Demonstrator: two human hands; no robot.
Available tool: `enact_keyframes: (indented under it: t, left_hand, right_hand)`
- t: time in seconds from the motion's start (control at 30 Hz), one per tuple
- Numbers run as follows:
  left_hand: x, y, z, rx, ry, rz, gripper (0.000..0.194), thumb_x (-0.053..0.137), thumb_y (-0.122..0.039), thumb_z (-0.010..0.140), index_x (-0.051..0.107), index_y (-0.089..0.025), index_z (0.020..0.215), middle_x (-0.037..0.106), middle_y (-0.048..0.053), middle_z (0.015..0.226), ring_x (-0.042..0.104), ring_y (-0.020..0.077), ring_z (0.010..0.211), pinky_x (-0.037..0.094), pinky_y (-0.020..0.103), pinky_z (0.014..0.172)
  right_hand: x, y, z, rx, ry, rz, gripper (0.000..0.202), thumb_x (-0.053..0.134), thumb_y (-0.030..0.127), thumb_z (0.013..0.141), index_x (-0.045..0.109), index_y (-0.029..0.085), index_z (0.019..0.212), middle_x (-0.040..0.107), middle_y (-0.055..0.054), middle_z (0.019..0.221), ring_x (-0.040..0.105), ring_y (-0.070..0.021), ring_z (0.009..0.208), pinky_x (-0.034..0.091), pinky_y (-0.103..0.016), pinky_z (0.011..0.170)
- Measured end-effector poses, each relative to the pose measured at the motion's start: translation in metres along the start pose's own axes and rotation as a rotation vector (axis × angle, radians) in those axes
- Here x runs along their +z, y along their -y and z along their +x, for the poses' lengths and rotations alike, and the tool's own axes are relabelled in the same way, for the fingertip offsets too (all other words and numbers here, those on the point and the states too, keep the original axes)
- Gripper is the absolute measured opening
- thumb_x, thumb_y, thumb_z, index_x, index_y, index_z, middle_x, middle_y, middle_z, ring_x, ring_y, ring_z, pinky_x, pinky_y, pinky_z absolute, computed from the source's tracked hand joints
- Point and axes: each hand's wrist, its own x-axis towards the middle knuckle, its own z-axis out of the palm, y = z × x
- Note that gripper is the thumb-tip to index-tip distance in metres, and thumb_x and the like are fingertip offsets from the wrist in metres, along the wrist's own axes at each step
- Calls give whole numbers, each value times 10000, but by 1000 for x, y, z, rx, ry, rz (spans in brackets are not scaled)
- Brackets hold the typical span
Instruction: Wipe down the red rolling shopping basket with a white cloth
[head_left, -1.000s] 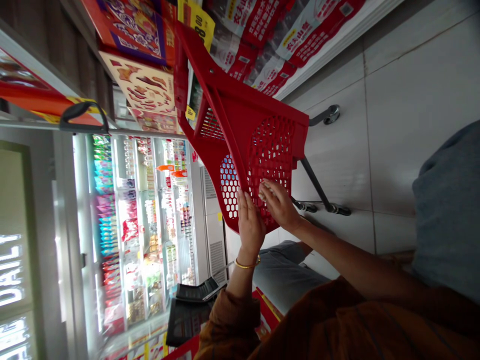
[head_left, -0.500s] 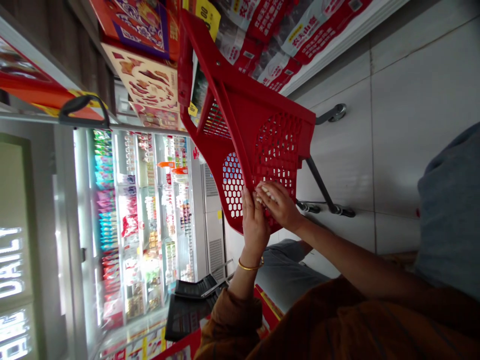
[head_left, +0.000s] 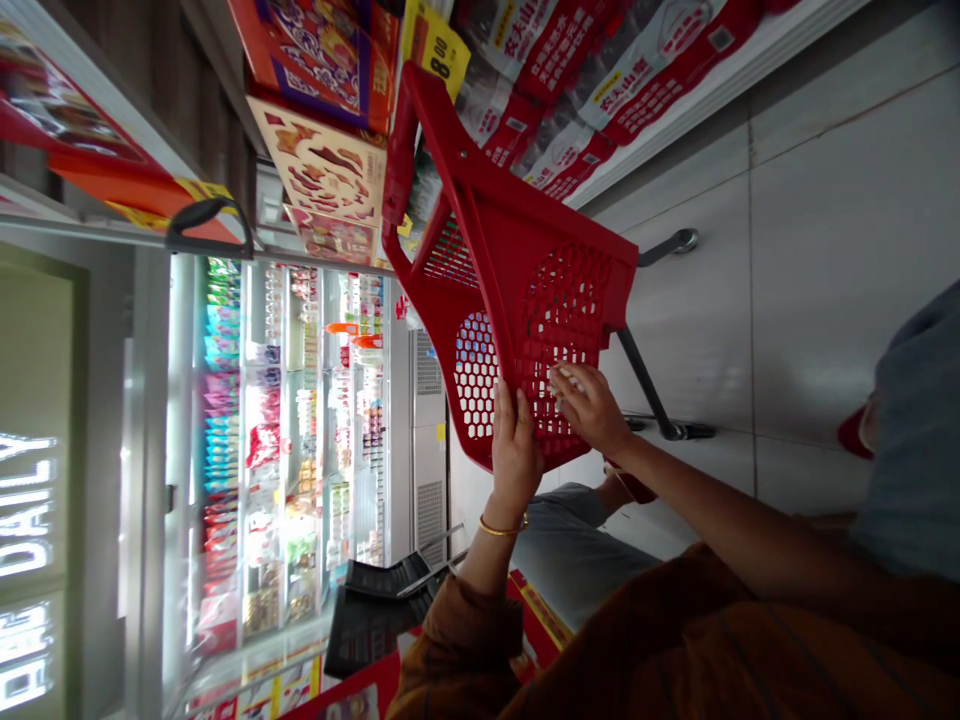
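We are in a shop, most likely a supermarket. A red shopping cart (head_left: 514, 220) stands right in front of us on a tiled floor (head_left: 840, 220). Beside it we see shrink-wrapped packs of bottles (head_left: 637, 90) with red labels, printed boxes (head_left: 322, 165) stacked together, and a yellow price tag (head_left: 439, 50). Beyond, we find a brightly lit display case (head_left: 424, 410), its shelves filled with rows of colourful packets (head_left: 223, 440), and glowing sign letters (head_left: 28, 510) reading "DAILY".
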Motion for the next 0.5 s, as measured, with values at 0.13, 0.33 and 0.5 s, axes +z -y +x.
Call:
enact_keyframes:
  t: [0.13,0.33,0.5]
  left_hand:
    - [-3,-2,-6,1,-8,-1,812,339,73,819,77,-227,1527,45,111,1614,78,259,1482,258,503,1182]
    - [-19,-6,6,-29,-80,15,677,480,-117,899,196,-192,1510,360,178,1508,303,265,1425,358,490,1134]
    - [-18,1,35,-12,-58,14,697,428,-91,912,109,-193,1524,282,171,1550,202,252,1463,299,496,1169]
  right_hand:
    - [0,5,0,-25,-15,-9,522,469,135,891,422,207,1405,543,-156,1292,523,-276,1146,500,-500,944]
    - [-1,10,-2,-28,-20,-22,514,480,135,868,436,190,1377,539,-152,1254,522,-280,1129,507,-488,929]
    - [0,9,-1,-18,-19,-16,491,475,149,864,459,178,1353,543,-155,1237,526,-285,1117,501,-494,922]
